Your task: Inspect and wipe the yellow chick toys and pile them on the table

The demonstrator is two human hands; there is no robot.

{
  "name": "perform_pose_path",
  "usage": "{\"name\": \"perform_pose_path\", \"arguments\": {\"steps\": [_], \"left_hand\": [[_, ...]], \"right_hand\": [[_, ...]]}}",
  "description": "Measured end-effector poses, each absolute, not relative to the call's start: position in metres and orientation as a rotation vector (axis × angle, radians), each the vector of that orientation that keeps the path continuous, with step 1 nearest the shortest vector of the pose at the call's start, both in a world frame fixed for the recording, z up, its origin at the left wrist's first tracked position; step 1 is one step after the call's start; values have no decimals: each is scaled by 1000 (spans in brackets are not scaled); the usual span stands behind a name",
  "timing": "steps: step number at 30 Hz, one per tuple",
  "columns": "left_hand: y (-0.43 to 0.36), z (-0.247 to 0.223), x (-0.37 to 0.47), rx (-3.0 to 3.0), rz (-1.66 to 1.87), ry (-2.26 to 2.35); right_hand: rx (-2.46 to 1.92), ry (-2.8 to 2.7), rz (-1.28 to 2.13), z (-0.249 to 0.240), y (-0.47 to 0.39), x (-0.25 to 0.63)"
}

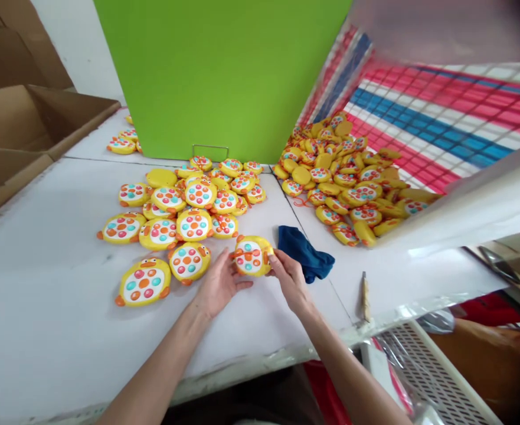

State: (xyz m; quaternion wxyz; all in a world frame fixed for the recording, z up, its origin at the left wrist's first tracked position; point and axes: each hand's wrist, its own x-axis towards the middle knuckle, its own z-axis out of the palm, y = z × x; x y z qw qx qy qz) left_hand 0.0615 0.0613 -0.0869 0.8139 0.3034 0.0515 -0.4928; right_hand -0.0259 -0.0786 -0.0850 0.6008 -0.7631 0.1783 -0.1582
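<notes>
Toward the table's (56, 307) near edge, the right hand (290, 280) pinches a glossy, rounded, dome-dotted toy (249, 257); the left hand (219, 286), loosely open, cups its opposite side.

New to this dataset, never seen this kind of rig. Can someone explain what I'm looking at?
There's no robot: these are a person's bare hands, seen by one head-worn camera looking forward and down. The right hand pinches a yellow duck-faced toy with coloured dots; the left hand is at its other edge, grip unclear. On the white table, similar toys lie in a cluster to the left and a larger heap to the right. Nearer the right hand are a dark blue cloth and a slim tool. A green panel stands behind.
</notes>
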Motion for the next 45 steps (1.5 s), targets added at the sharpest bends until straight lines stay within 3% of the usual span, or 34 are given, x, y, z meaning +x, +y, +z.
{"name": "perform_pose_path", "arguments": {"steps": [9,17,33,38,45], "left_hand": [[57,-90,55,1151,-838,-182],[59,-88,56,1127,-704,-238],[56,-94,54,1070,-854,-184],[55,-99,53,1078,-906,-221],[55,-103,52,1268,-747,-324]], "right_hand": [[-1626,502,-338,-103,-79,-26],[-1624,517,-328,-89,-78,-21],[-1518,448,-305,-91,-69,-27],[-1675,525,-338,-95,-74,-19],[-1656,460,-325,-99,-72,-22]]}}
